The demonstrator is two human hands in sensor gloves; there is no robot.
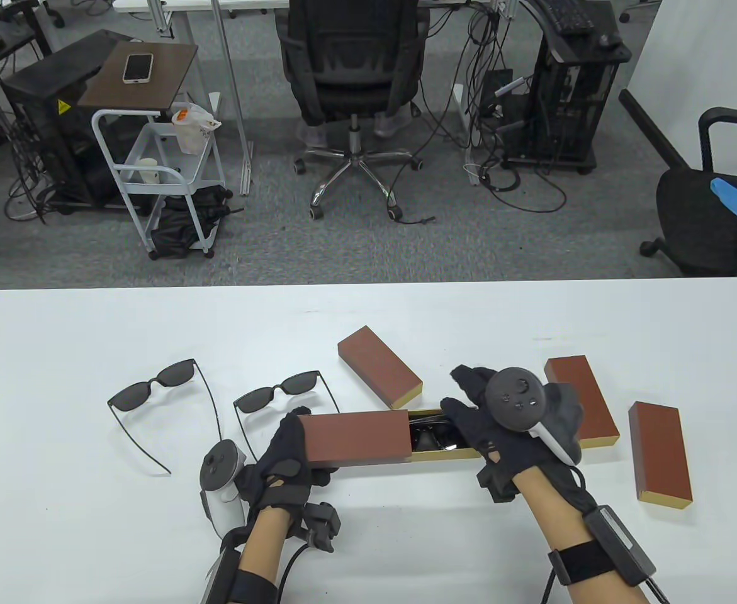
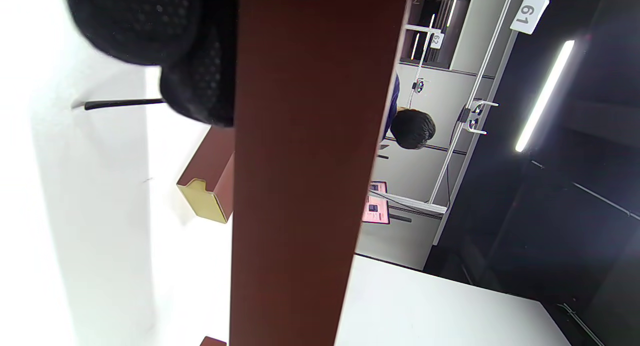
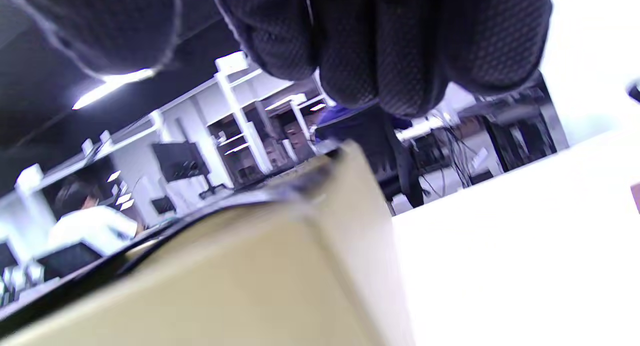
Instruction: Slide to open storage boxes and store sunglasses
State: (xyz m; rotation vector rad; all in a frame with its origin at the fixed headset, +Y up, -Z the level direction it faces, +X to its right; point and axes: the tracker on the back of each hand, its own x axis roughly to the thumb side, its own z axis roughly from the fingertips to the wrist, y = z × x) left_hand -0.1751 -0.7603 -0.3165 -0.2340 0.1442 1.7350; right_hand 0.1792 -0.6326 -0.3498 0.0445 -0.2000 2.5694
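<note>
A brown storage box sleeve (image 1: 355, 437) lies near the table's front, slid left off its gold inner tray (image 1: 450, 454). Dark sunglasses (image 1: 434, 437) lie inside the tray. My left hand (image 1: 283, 456) grips the sleeve's left end; the sleeve fills the left wrist view (image 2: 305, 186). My right hand (image 1: 500, 421) holds the tray's right end, fingers over the sunglasses; the tray's gold corner shows in the right wrist view (image 3: 300, 266). Two more pairs of sunglasses lie open on the table, one at far left (image 1: 154, 387), one beside my left hand (image 1: 280, 390).
Three closed brown boxes lie around: one behind the open box (image 1: 379, 366), one behind my right hand (image 1: 585, 399), one at the right (image 1: 661, 452). The white table's far edge (image 1: 368, 286) runs across; office chairs and a cart stand beyond.
</note>
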